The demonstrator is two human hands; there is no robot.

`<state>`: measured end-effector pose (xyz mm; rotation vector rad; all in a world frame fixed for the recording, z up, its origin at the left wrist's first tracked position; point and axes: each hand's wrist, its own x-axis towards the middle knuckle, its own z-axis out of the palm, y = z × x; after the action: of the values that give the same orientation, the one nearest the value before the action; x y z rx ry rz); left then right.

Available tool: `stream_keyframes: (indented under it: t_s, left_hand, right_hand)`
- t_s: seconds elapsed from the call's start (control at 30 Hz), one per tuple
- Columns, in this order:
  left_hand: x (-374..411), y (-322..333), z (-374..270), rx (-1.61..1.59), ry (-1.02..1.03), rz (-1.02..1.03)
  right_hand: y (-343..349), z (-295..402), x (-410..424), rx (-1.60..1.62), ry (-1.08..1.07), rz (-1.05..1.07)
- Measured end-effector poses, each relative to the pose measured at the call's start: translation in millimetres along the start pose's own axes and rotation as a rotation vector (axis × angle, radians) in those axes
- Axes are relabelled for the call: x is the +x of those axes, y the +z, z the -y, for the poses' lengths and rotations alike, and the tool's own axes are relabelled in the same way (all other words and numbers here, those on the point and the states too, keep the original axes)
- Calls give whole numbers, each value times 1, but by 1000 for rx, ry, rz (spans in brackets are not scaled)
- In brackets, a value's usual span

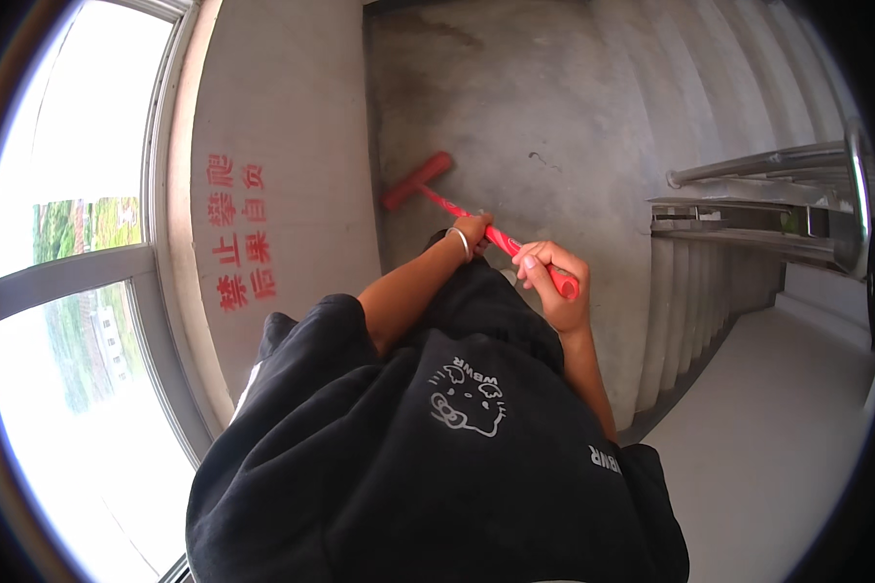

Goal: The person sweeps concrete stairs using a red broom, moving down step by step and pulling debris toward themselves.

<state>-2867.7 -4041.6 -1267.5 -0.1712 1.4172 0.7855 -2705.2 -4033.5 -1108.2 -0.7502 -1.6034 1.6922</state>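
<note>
Both my hands grip the red handle (452,208) of a long-handled floor-cleaning tool. Its red bar-shaped head (417,181) is down at the floor close to the wall; blur hides whether it is a broom or a mop. My left hand (474,233), with a pale bangle at the wrist, holds the shaft lower down. Near the top end my right hand (560,280) is wrapped round the handle, its rounded red tip sticking out past the palm. The shaft slants from the head up toward my right side.
I stand on a concrete landing (510,116). A white wall (292,109) with red painted writing and a window (65,240) are on my left. Steps (729,80) climb at the upper right; others (689,321) descend below the metal handrail (758,162).
</note>
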Motion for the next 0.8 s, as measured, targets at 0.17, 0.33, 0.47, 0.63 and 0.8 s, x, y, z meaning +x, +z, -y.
stream_keyframes:
  t_s: [0.17,0.33,0.47,0.63,0.8]
  left_hand:
    - [0,35,21,167,-114,296]
    - [-26,65,11,74,-45,223]
    - [-29,47,-18,-44,59,73]
    - [13,-10,-42,-51,113,-98]
    - [39,-33,-15,-63,-144,238]
  right_hand:
    - [-14,38,-33,-176,11,-22]
    - [-16,62,-28,-141,-47,-95]
    - [1,54,-5,-119,-116,-66]
    - [31,10,23,-93,-85,4]
    - [43,29,26,-184,10,69]
